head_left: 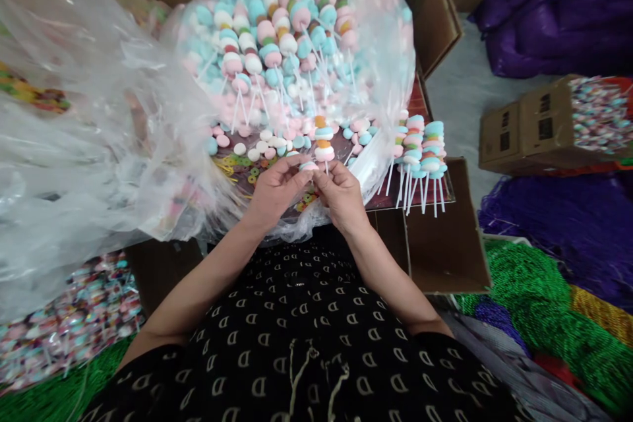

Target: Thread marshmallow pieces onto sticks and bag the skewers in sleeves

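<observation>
bare left hand [277, 190] and bare right hand [342, 198] close together, fingertips pinched on a small pink-and-blue candy stack on a thin white stick [308, 166], just at the edge of a heap of pastel candy skewers [267, 46] inside a clear plastic bag [390, 66].

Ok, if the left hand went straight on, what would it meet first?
The left hand would probably meet the pale candy disc at its fingertips, before the right hand; depth unclear.

The head-worn view looks forward and down at the hands [277, 191] [341, 199].
</observation>
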Motion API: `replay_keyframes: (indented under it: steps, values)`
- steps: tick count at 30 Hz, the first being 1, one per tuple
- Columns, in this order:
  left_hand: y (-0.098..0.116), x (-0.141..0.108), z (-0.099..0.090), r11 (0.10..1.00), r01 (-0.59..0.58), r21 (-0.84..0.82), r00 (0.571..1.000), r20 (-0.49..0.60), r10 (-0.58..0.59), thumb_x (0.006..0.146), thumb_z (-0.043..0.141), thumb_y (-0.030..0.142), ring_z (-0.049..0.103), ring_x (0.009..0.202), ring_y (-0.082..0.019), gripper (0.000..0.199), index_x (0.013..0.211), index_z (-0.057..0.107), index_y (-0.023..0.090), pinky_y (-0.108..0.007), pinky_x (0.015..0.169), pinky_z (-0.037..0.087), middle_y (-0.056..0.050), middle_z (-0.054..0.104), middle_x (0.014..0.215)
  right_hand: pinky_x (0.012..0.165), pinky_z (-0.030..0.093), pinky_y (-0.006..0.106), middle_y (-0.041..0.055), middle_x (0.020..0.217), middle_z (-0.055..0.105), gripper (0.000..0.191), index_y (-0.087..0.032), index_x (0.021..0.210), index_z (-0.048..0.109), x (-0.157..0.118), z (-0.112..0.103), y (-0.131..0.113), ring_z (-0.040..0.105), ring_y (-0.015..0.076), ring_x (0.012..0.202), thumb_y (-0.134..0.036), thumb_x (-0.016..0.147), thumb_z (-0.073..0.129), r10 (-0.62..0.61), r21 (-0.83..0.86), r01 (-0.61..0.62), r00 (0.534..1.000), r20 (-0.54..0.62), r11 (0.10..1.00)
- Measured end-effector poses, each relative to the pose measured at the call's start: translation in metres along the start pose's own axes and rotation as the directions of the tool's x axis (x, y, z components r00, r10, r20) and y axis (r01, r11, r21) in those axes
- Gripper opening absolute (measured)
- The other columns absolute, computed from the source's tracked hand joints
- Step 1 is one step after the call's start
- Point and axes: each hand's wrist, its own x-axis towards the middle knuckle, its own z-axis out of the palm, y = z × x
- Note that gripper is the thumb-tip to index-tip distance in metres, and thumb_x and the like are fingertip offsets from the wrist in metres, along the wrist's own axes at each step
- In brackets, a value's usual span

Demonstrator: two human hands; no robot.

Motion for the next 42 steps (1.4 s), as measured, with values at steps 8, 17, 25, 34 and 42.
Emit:
replay_keyframes:
  steps: [8,17,25,34,42]
  values:
    - [-0.004,0.001,-0.007,0.996,-0.056,0.065,0.997,-0.049,0.059,0.086,0.083,0.031,0.075,0.087,-0.014,0.026,0.111,0.083,0.025,-0.027,0.083,0.065,-0.001,0.083,0.102,0.086,0.063,0.037,0.0009,0.101,0.078,0.041,-0.027,0.108,0.069,-0.002,0.004,0.016,0.075,0.0198,0.093,-0.056,0.084,0.084,-0.057,-0.053,0.056,0.998,-0.019,0.997]
    - [0.001,0.0,-0.008,0.978,0.171,-0.117,0.985,0.03,-0.168,0.076,0.094,0.042,0.078,0.098,-0.018,0.038,0.108,0.083,0.024,-0.036,0.094,0.066,-0.004,0.084,0.108,0.086,0.06,0.034,-0.0019,0.092,0.076,0.032,-0.025,0.099,0.073,0.0,0.001,0.024,0.069,0.0155,0.082,-0.05,0.083,0.085,-0.083,-0.084,0.077,0.994,-0.076,0.993]
    - [0.004,0.012,-0.022,0.997,0.018,-0.079,0.992,-0.123,-0.028,0.081,0.091,0.042,0.075,0.08,-0.015,0.037,0.112,0.081,0.025,-0.034,0.081,0.066,-0.001,0.08,0.091,0.057,0.042,0.026,-0.0057,0.065,0.058,0.04,-0.023,0.1,0.073,-0.024,0.001,-0.007,0.047,0.0107,0.055,-0.062,0.1,0.063,-0.026,-0.212,0.037,0.998,0.057,0.977]
    - [0.0,0.025,-0.035,0.986,0.046,-0.163,0.994,-0.091,-0.061,0.085,0.088,0.047,0.078,0.11,-0.02,0.033,0.109,0.076,0.028,-0.037,0.094,0.065,-0.004,0.082,0.115,0.055,0.04,0.027,-0.0076,0.052,0.047,0.042,-0.019,0.093,0.075,-0.05,-0.006,-0.008,0.042,0.0112,0.046,-0.057,0.101,0.06,0.036,-0.387,0.046,0.979,0.201,0.921]
    - [0.001,0.018,-0.024,0.996,-0.076,-0.035,0.984,-0.166,0.069,0.081,0.089,0.057,0.078,0.106,-0.021,0.042,0.109,0.078,0.028,-0.035,0.09,0.065,-0.004,0.082,0.114,0.056,0.037,0.028,-0.0053,0.054,0.047,0.043,-0.021,0.092,0.078,-0.05,-0.011,0.001,0.048,0.0147,0.055,-0.06,0.1,0.062,0.006,-0.441,0.053,0.992,0.13,0.896]
